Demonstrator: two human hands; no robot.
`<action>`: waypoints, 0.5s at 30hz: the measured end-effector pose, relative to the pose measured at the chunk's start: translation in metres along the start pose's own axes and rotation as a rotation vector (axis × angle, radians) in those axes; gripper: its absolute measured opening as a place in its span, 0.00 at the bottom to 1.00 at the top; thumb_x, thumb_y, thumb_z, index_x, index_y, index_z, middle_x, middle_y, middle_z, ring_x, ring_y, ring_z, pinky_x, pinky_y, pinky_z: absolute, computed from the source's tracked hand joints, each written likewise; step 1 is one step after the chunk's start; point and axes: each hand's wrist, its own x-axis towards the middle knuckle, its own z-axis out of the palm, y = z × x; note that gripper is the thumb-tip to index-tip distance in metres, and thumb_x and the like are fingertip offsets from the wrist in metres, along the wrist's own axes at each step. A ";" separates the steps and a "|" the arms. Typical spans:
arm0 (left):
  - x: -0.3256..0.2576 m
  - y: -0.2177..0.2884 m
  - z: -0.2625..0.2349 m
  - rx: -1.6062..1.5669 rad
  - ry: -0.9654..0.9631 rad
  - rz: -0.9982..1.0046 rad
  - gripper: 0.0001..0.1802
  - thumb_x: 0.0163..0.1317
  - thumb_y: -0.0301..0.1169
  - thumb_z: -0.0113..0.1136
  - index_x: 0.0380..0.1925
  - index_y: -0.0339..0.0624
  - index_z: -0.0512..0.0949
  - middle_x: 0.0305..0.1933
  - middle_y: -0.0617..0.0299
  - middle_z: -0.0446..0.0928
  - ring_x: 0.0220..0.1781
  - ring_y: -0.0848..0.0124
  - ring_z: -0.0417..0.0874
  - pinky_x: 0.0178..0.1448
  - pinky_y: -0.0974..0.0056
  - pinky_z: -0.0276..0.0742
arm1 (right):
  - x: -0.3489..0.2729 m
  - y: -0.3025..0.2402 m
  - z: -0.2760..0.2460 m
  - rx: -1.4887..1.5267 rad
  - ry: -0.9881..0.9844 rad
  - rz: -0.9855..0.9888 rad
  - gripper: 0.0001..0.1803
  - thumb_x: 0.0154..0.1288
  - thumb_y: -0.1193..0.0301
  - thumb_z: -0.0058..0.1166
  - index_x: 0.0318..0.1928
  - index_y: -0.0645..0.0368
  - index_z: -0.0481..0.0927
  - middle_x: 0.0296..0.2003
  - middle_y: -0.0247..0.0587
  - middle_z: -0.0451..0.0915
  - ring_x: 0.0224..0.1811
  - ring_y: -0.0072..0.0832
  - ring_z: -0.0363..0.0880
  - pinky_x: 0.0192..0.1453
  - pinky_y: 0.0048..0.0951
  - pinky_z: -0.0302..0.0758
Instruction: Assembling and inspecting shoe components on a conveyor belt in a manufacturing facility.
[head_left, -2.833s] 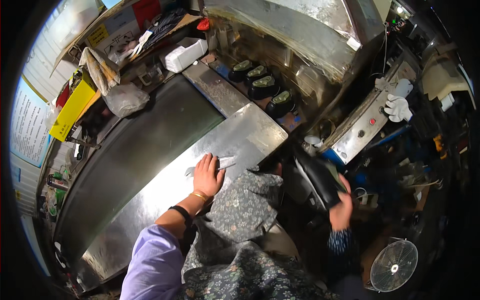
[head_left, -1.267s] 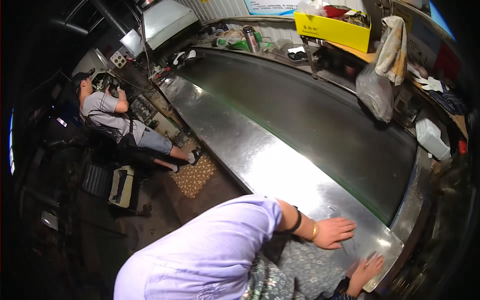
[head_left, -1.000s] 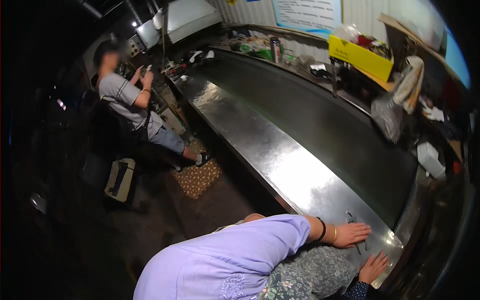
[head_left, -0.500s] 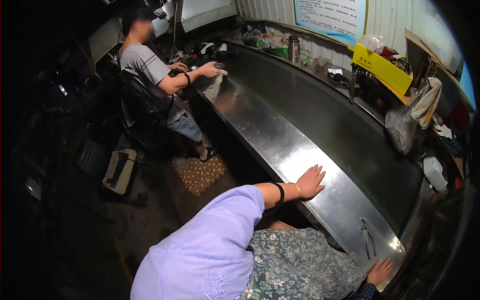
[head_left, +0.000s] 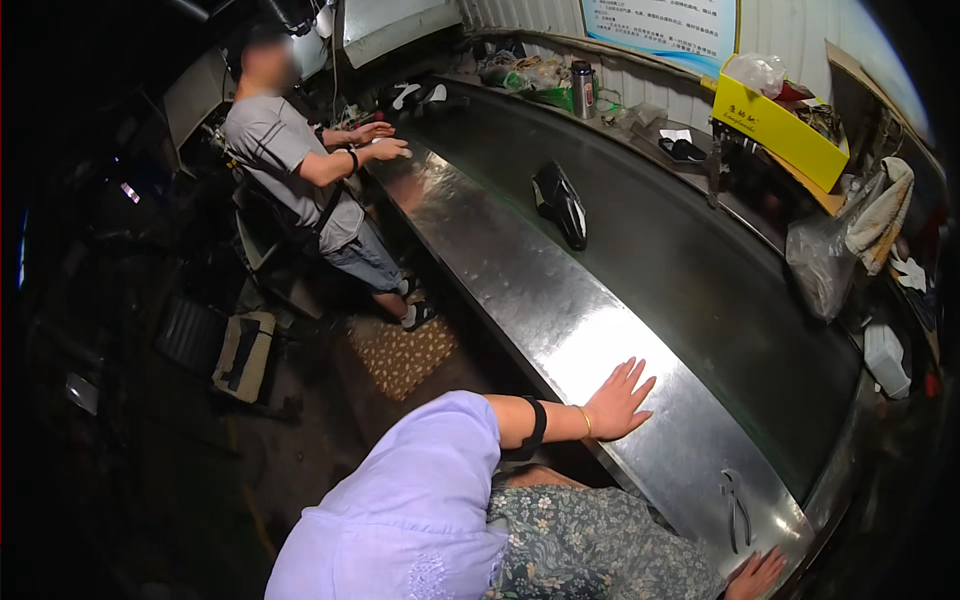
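Observation:
My left hand (head_left: 617, 402) lies flat with fingers spread on the shiny metal ledge (head_left: 490, 250), holding nothing. Near the ledge's right end, my right hand (head_left: 757, 576) rests on the metal, open and partly cut off by the lower edge. Just above that hand lies a pair of dark-handled pliers (head_left: 739, 512), touched by neither hand. Beyond the ledge, a black shoe (head_left: 561, 205) sits on the dark green conveyor belt (head_left: 690, 260), well out of reach of my fingertips.
A co-worker (head_left: 290, 150) stands at the ledge's far left end, hands over it. Along the back are a steel flask (head_left: 583, 90), a yellow box (head_left: 778, 120), a plastic bag (head_left: 822, 255) and a white container (head_left: 886, 360). A patterned mat (head_left: 400, 352) covers part of the floor.
A black shoe now stands on the belt near the co-worker's end. The co-worker's outstretched hand has drawn back from the belt and is empty of the dark item. My hands stay on the ledge.

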 end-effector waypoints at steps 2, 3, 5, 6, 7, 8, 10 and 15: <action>0.008 -0.016 -0.006 -0.164 -0.007 -0.030 0.38 0.64 0.46 0.55 0.69 0.36 0.59 0.74 0.35 0.50 0.76 0.41 0.49 0.77 0.44 0.47 | 0.004 -0.006 -0.010 0.033 -0.029 0.001 0.25 0.73 0.57 0.48 0.62 0.60 0.73 0.60 0.58 0.72 0.61 0.59 0.70 0.61 0.59 0.67; 0.022 -0.032 -0.016 -0.275 0.002 -0.057 0.40 0.62 0.44 0.59 0.69 0.36 0.58 0.74 0.35 0.49 0.76 0.42 0.50 0.77 0.45 0.48 | 0.009 -0.010 -0.016 0.035 -0.025 -0.004 0.25 0.73 0.57 0.48 0.63 0.60 0.73 0.60 0.58 0.72 0.61 0.59 0.70 0.62 0.59 0.67; 0.060 -0.076 -0.045 -0.151 0.339 -0.080 0.44 0.59 0.42 0.63 0.69 0.34 0.55 0.75 0.37 0.47 0.75 0.40 0.51 0.77 0.47 0.49 | 0.014 -0.015 -0.024 0.034 -0.019 -0.003 0.25 0.74 0.57 0.47 0.63 0.60 0.72 0.61 0.58 0.71 0.62 0.58 0.69 0.63 0.58 0.67; 0.087 -0.098 -0.056 0.019 0.426 -0.252 0.46 0.57 0.41 0.64 0.70 0.33 0.53 0.76 0.37 0.45 0.76 0.40 0.49 0.78 0.48 0.49 | 0.012 -0.013 -0.022 0.018 -0.030 0.008 0.25 0.74 0.57 0.47 0.63 0.60 0.72 0.61 0.58 0.71 0.62 0.58 0.70 0.63 0.58 0.66; 0.112 -0.126 -0.073 0.051 0.481 -0.375 0.47 0.56 0.41 0.64 0.69 0.29 0.52 0.76 0.36 0.44 0.76 0.41 0.47 0.78 0.48 0.48 | 0.011 -0.013 -0.021 0.011 -0.040 0.012 0.25 0.74 0.58 0.47 0.63 0.60 0.72 0.61 0.58 0.71 0.62 0.58 0.69 0.64 0.58 0.66; 0.134 -0.157 -0.083 0.089 0.562 -0.484 0.48 0.57 0.42 0.64 0.69 0.27 0.51 0.75 0.34 0.44 0.76 0.41 0.47 0.77 0.48 0.49 | 0.010 -0.012 -0.020 0.004 -0.053 0.016 0.25 0.74 0.58 0.46 0.64 0.60 0.72 0.61 0.58 0.71 0.62 0.58 0.69 0.64 0.58 0.66; 0.172 -0.208 -0.102 0.038 0.567 -0.701 0.52 0.56 0.47 0.65 0.68 0.23 0.50 0.74 0.30 0.46 0.75 0.40 0.51 0.76 0.50 0.54 | 0.010 -0.012 -0.018 -0.007 -0.105 0.048 0.24 0.74 0.59 0.46 0.63 0.61 0.72 0.61 0.59 0.71 0.61 0.57 0.70 0.63 0.56 0.68; 0.208 -0.271 -0.118 -0.355 0.483 -1.010 0.74 0.39 0.70 0.68 0.69 0.21 0.46 0.72 0.31 0.53 0.72 0.44 0.63 0.73 0.53 0.63 | 0.010 -0.004 0.012 0.010 -0.626 0.387 0.32 0.77 0.52 0.35 0.73 0.54 0.58 0.74 0.53 0.52 0.76 0.51 0.48 0.77 0.50 0.47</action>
